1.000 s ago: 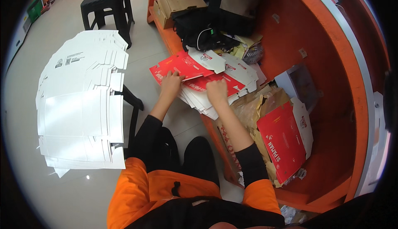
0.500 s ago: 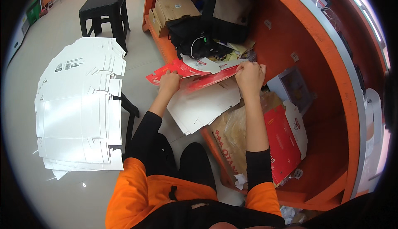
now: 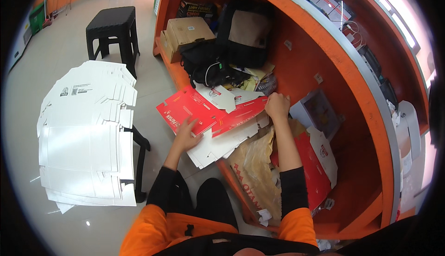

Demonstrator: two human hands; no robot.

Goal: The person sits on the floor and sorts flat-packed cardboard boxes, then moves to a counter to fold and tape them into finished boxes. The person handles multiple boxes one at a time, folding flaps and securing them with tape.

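Observation:
A red printed flat cardboard box sheet (image 3: 189, 111) with white end flaps lies over a pile of white flat cardboard sheets (image 3: 218, 148), at the shelf's front edge. My left hand (image 3: 186, 136) rests on the red sheet's near edge with its fingers spread. At the far right corner of the red cardboard, my right hand (image 3: 278, 105) is closed on the edge; its fingertips are partly hidden. Below my right forearm stands a brown paper bag (image 3: 250, 175), and another red cardboard sheet (image 3: 309, 170) leans beside it.
A stack of white flat cardboard sheets (image 3: 83, 149) covers a stool on the left. Behind it stands a black plastic stool (image 3: 111, 24). The orange shelf (image 3: 345, 86) holds brown boxes (image 3: 187, 31), a black backpack (image 3: 243, 31) and a framed picture (image 3: 320, 110).
My left hand has opened and moved nearer to me along the red sheet, which now lies flatter. My right hand still grips its right end. The view has shifted slightly.

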